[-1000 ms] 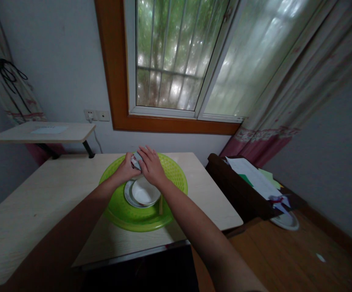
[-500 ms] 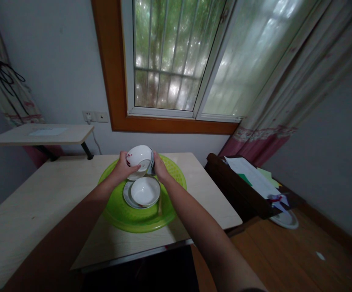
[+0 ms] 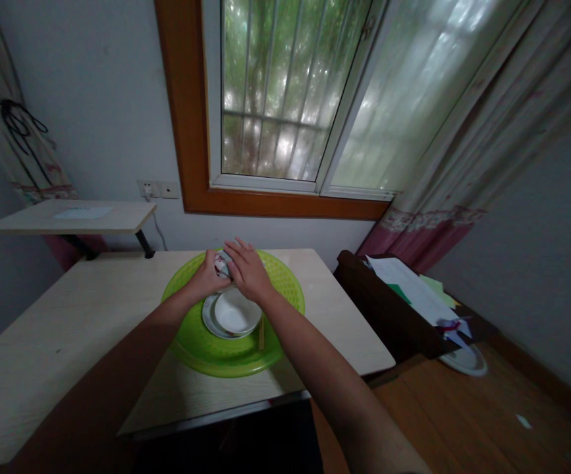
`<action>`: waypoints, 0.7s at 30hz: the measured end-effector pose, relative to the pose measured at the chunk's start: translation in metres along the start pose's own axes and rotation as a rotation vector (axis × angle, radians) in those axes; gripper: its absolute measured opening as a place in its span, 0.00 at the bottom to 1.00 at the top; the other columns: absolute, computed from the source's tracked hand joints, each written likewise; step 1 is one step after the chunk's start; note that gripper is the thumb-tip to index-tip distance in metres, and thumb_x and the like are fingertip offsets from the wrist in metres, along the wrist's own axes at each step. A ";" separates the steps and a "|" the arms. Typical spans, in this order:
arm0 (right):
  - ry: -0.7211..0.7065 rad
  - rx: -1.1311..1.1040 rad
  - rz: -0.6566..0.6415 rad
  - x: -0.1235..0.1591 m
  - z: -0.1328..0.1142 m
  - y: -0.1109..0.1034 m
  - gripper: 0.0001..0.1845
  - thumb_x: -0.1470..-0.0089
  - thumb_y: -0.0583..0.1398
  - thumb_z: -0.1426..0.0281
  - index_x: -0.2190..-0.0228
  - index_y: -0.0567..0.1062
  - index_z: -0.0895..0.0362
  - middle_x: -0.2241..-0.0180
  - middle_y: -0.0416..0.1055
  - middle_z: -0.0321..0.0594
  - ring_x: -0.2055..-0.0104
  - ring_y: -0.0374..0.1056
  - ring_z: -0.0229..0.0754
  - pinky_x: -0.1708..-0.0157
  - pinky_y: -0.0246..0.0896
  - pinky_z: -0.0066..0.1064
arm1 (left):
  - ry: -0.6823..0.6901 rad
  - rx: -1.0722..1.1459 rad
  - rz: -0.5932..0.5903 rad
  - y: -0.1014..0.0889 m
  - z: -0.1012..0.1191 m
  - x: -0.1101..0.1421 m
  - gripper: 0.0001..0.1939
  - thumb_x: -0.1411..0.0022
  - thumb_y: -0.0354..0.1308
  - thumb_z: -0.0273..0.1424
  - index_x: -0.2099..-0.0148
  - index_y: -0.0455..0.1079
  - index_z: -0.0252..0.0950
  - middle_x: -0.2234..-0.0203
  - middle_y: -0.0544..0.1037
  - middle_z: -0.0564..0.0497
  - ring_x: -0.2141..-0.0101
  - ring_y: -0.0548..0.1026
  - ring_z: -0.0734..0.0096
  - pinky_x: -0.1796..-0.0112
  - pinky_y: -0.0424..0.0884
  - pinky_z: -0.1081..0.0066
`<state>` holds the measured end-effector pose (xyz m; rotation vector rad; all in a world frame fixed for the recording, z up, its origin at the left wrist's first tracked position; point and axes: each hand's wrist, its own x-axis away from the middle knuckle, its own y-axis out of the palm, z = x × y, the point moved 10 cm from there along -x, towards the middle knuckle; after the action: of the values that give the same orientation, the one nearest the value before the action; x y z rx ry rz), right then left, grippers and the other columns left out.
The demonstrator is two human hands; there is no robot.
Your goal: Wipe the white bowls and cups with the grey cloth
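A round green plastic tray (image 3: 193,342) lies on a pale wooden table (image 3: 68,329). In it a white bowl (image 3: 236,312) sits on a grey plate (image 3: 207,319), with a chopstick (image 3: 261,332) beside them. My left hand (image 3: 209,276) grips a second white bowl with a red pattern (image 3: 220,266), held low over the tray's far side. My right hand (image 3: 246,268) lies over that bowl with its fingers stretched across it, hiding most of it.
A small side table (image 3: 68,217) stands at the back left by a wall socket (image 3: 157,189). A dark wooden stand with papers (image 3: 404,289) is right of the table, and a white plate (image 3: 463,359) lies on the floor. Window and curtains lie behind.
Half a second ago both hands held the patterned bowl raised and tilted; now it is lowered toward the tray's far side and my right hand covers it.
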<state>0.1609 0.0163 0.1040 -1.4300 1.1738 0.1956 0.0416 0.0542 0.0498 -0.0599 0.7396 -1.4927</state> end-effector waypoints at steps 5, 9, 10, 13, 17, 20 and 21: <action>0.071 -0.141 0.056 0.000 0.015 -0.006 0.25 0.29 0.45 0.61 0.36 0.64 0.50 0.34 0.60 0.41 0.28 0.49 0.44 0.29 0.41 0.47 | -0.044 -0.006 0.048 -0.006 -0.002 -0.001 0.31 0.56 0.68 0.35 0.54 0.54 0.40 0.65 0.70 0.53 0.66 0.72 0.68 0.65 0.68 0.68; 0.261 -0.351 0.118 0.007 0.050 -0.004 0.31 0.31 0.46 0.52 0.34 0.60 0.51 0.33 0.58 0.44 0.30 0.52 0.43 0.29 0.44 0.42 | -0.124 0.075 0.142 -0.017 -0.012 -0.004 0.34 0.59 0.70 0.39 0.54 0.55 0.41 0.63 0.71 0.53 0.66 0.73 0.68 0.65 0.70 0.69; 0.314 -0.400 0.114 0.010 0.058 -0.001 0.33 0.33 0.48 0.50 0.33 0.59 0.51 0.32 0.57 0.44 0.30 0.52 0.43 0.29 0.44 0.42 | -0.138 0.108 0.170 -0.020 -0.015 -0.005 0.35 0.59 0.71 0.40 0.53 0.55 0.40 0.62 0.71 0.52 0.66 0.73 0.68 0.65 0.70 0.68; 0.419 -0.522 0.076 0.016 0.068 0.011 0.39 0.37 0.53 0.46 0.32 0.56 0.51 0.31 0.55 0.42 0.29 0.50 0.45 0.29 0.41 0.43 | -0.168 0.196 0.265 -0.032 -0.024 -0.007 0.35 0.58 0.71 0.41 0.53 0.55 0.40 0.61 0.70 0.51 0.64 0.73 0.68 0.64 0.70 0.68; 0.422 -0.662 0.041 0.015 0.060 0.021 0.40 0.39 0.55 0.46 0.33 0.56 0.50 0.33 0.59 0.40 0.30 0.53 0.44 0.30 0.44 0.42 | -0.179 0.299 0.321 -0.039 -0.031 -0.008 0.35 0.56 0.70 0.41 0.52 0.54 0.39 0.58 0.70 0.49 0.60 0.73 0.66 0.61 0.71 0.67; 0.453 -0.738 0.074 0.015 0.060 0.025 0.41 0.41 0.58 0.47 0.33 0.56 0.49 0.36 0.63 0.39 0.33 0.58 0.44 0.31 0.48 0.42 | -0.181 0.283 0.270 -0.032 -0.035 -0.009 0.35 0.55 0.69 0.42 0.51 0.53 0.40 0.58 0.70 0.49 0.60 0.74 0.66 0.61 0.71 0.66; 0.469 -0.755 0.094 0.015 0.062 0.026 0.41 0.41 0.59 0.47 0.33 0.56 0.48 0.37 0.65 0.39 0.34 0.59 0.45 0.32 0.50 0.42 | -0.182 0.269 0.249 -0.029 -0.036 -0.009 0.36 0.54 0.69 0.43 0.51 0.52 0.40 0.58 0.70 0.49 0.60 0.74 0.65 0.60 0.72 0.66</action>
<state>0.1807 0.0652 0.0594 -2.1575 1.6506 0.4151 0.0001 0.0737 0.0391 0.0965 0.3805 -1.3158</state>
